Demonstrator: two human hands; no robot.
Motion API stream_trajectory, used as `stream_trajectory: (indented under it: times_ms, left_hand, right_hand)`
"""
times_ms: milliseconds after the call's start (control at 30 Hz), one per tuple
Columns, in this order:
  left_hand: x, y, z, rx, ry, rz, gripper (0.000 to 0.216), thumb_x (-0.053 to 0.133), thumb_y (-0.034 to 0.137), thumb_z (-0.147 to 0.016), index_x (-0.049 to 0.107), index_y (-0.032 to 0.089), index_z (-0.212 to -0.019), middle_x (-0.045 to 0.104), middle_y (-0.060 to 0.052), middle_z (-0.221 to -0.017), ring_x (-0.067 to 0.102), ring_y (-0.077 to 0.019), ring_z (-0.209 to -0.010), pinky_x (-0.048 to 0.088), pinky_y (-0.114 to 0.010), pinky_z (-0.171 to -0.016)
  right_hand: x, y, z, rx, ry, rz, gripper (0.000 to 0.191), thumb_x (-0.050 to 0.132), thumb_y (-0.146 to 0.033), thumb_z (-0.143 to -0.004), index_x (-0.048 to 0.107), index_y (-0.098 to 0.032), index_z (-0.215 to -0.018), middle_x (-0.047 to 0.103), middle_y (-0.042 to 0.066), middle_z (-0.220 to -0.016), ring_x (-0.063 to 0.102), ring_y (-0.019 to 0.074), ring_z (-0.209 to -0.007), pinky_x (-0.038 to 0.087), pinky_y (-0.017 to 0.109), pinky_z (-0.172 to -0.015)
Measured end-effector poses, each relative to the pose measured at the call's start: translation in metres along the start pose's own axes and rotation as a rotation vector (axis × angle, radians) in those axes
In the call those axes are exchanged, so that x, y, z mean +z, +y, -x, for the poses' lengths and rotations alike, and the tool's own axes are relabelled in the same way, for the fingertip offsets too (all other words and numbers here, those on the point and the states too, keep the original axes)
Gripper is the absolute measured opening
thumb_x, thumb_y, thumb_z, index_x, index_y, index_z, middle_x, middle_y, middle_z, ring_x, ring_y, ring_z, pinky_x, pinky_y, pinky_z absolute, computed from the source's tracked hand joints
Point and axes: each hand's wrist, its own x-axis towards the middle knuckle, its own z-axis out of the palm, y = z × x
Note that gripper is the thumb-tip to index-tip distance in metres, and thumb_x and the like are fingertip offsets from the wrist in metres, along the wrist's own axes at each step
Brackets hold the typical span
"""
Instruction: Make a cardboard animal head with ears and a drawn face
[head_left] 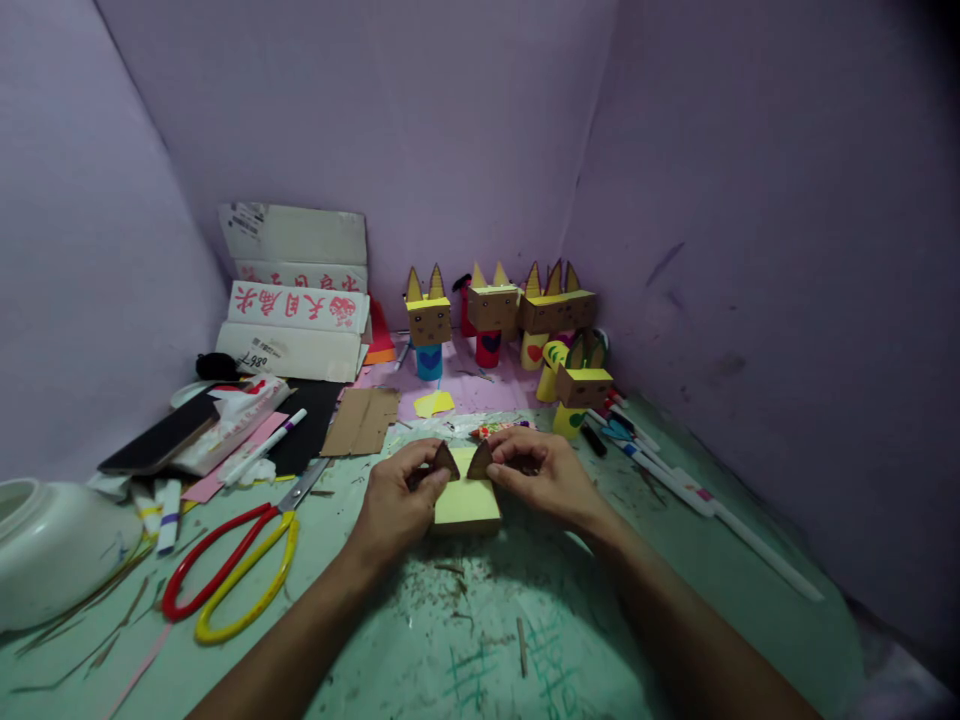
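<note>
A small cardboard box with a pale yellow top [466, 503] lies on the green table in front of me. Two dark brown cardboard ears stand on its top. My left hand [401, 497] pinches the left ear [447, 460] between thumb and fingers. The right ear [480, 461] is pinched the same way by my right hand [544, 475]. Both ears look upright, with their lower edges at the yellow surface. Whether they are stuck to it I cannot tell. My fingers partly cover the box's far sides.
Red-and-yellow scissors [281, 540] lie at left beside a white pot [56, 550]. Several cardboard animal figures [429, 325] stand at the back, one [583, 388] nearer on the right. Folded cardboard [296, 325] leans on the wall. Markers [667, 478] lie right; scraps litter the table.
</note>
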Motion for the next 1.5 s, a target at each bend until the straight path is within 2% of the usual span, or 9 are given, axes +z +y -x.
stream_trajectory:
  times_ms: [500, 1100, 1500]
  left_hand:
    - [0.0, 0.0019, -0.0001, 0.01, 0.028, 0.04, 0.009, 0.057, 0.017, -0.064, 0.066, 0.017, -0.065, 0.07, -0.008, -0.093, 0.063, -0.0237, -0.09, 0.049, -0.035, -0.082]
    - [-0.0006, 0.0015, 0.0005, 0.008, 0.031, 0.037, 0.01, 0.058, 0.016, -0.064, 0.068, 0.017, -0.064, 0.071, -0.009, -0.095, 0.064, -0.0249, -0.092, 0.05, -0.034, -0.081]
    - [-0.0003, 0.0017, 0.0, -0.014, 0.052, 0.072, 0.01, 0.061, 0.018, -0.062, 0.07, 0.017, -0.065, 0.072, -0.009, -0.095, 0.065, -0.0255, -0.09, 0.051, -0.035, -0.08]
  right_hand:
    - [-0.0003, 0.0, -0.0002, -0.007, 0.014, 0.06, 0.01, 0.065, -0.014, -0.071, 0.064, -0.022, -0.065, 0.07, 0.007, -0.086, 0.065, 0.0237, -0.091, 0.05, 0.039, -0.076]
    - [0.0002, 0.0006, -0.0001, -0.004, 0.007, 0.054, 0.008, 0.064, -0.017, -0.071, 0.064, -0.021, -0.064, 0.07, 0.008, -0.088, 0.065, 0.0226, -0.087, 0.049, 0.035, -0.069]
    - [0.0013, 0.0012, -0.0002, -0.006, 0.013, 0.054, 0.009, 0.064, -0.015, -0.071, 0.063, -0.021, -0.063, 0.069, 0.007, -0.087, 0.065, 0.0222, -0.086, 0.05, 0.036, -0.07]
